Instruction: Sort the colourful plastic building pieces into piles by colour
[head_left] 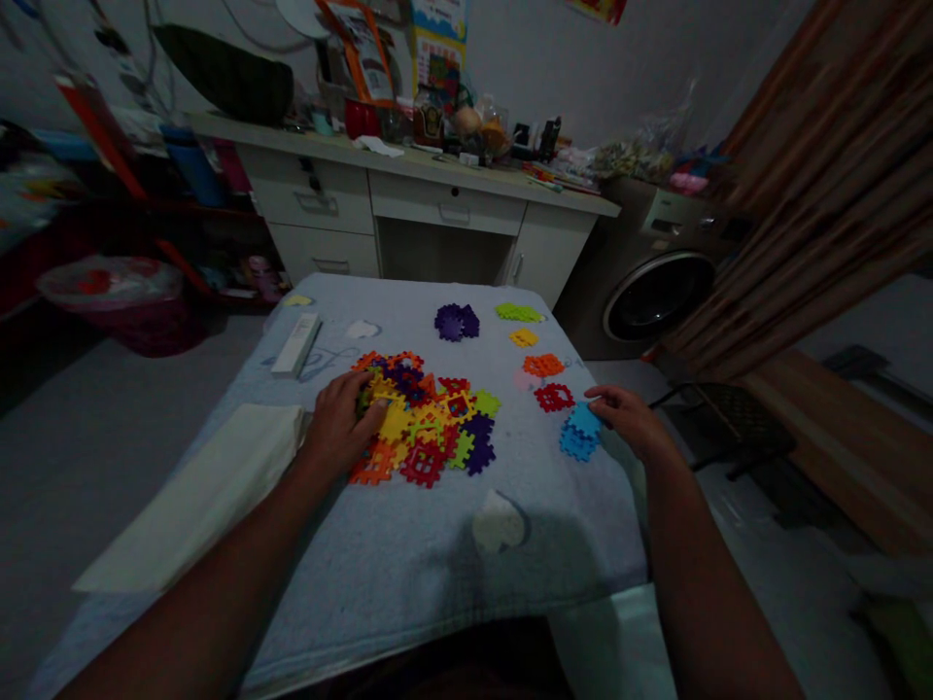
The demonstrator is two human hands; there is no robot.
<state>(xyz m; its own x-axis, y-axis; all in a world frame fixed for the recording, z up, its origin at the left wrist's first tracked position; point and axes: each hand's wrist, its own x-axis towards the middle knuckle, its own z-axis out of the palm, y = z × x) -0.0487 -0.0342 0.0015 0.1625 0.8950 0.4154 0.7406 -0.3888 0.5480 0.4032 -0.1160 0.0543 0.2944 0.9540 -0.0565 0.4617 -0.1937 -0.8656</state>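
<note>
A mixed pile of toothed plastic building pieces [427, 433] in red, orange, yellow, green and purple lies mid-table. My left hand [342, 418] rests at the pile's left edge, its thumb and fingers apart over the pieces. On the right, my right hand [625, 416] pinches the edge of a light blue building piece [585, 420], over other blue pieces [578, 446]. Beyond it, small groups sorted by colour lie along the right side: red pieces [554, 397], orange pieces [543, 365], yellow pieces [523, 337] and green pieces [518, 312]. Purple pieces [456, 322] lie farther back.
A pale blue cloth [437, 564] covers the table. On its left lie a white oblong box [296, 345] and a folded pale sheet [211, 496]. Behind stand a cluttered white desk [313, 199] and a washing machine [648, 262]. A pink bin [138, 306] stands at far left.
</note>
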